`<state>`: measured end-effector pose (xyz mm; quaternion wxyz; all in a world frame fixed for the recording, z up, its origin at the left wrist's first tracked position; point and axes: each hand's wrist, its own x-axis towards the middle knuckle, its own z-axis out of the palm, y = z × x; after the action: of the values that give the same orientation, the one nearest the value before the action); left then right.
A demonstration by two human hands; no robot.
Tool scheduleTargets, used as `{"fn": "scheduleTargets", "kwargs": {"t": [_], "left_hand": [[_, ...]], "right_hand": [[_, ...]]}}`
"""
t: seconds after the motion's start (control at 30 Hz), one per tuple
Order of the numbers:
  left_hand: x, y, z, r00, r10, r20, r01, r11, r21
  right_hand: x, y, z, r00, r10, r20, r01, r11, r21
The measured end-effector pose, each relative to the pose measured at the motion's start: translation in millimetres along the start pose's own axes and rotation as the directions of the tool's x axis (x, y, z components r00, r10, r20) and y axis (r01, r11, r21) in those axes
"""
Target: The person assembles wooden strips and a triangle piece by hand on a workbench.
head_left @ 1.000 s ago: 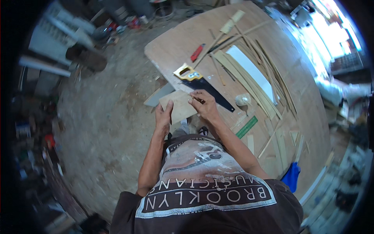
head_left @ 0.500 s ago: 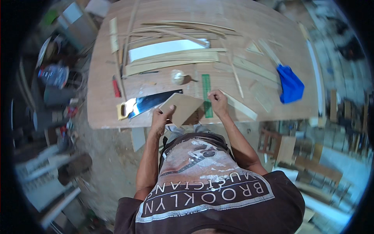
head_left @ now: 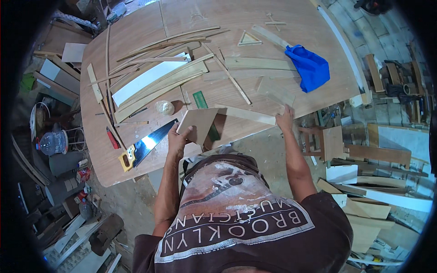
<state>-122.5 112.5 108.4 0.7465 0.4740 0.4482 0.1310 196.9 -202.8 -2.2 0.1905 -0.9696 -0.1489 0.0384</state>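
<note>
My left hand is closed on the near left edge of a brown board, which is tilted up over the front of the table. Under and behind the board lies a green ruler, partly covered. To the right, my right hand reaches over the table's front edge with its fingers extended. It is at the right end of a pale wooden strip, close to the corner of a thin panel. Whether the fingertips touch either piece is unclear. A handsaw with a yellow handle lies left of the board.
On the table are a clear round lump, a red-handled tool, stacked wooden strips, a white board, a small wooden triangle and a blue cloth. Boards are piled on the floor at right.
My right hand has moved right, from beside the green ruler to the far end of the pale strip. The left hand keeps the board, now tilted more steeply. The view has turned.
</note>
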Motion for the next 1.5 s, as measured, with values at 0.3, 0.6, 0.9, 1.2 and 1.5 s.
{"fn": "scheduleTargets", "kwargs": {"t": [0.3, 0.6, 0.9, 1.2, 1.5], "left_hand": [[1, -27, 48, 0.978, 0.09, 0.189, -0.155, 0.917, 0.367], [20, -46, 81, 0.856, 0.055, 0.514, -0.269, 0.897, 0.352], [41, -45, 104, 0.532, 0.01, 0.847, -0.808, 0.303, 0.505], [56, -43, 125, 0.518, -0.231, 0.824, -0.855, -0.124, 0.503], [53, -65, 114, 0.354, -0.198, 0.914, -0.934, -0.124, 0.335]], "right_hand": [[101, -2, -23, 0.898, -0.174, 0.405, 0.304, 0.909, -0.284], [13, -15, -51, 0.978, -0.025, 0.209, -0.012, 0.985, 0.175], [-219, -45, -40, 0.946, 0.303, 0.117, -0.279, 0.574, 0.77], [-278, -165, -11, 0.745, 0.607, 0.278, -0.628, 0.496, 0.599], [-253, -121, 82, 0.734, 0.675, 0.069, -0.623, 0.63, 0.464]]}}
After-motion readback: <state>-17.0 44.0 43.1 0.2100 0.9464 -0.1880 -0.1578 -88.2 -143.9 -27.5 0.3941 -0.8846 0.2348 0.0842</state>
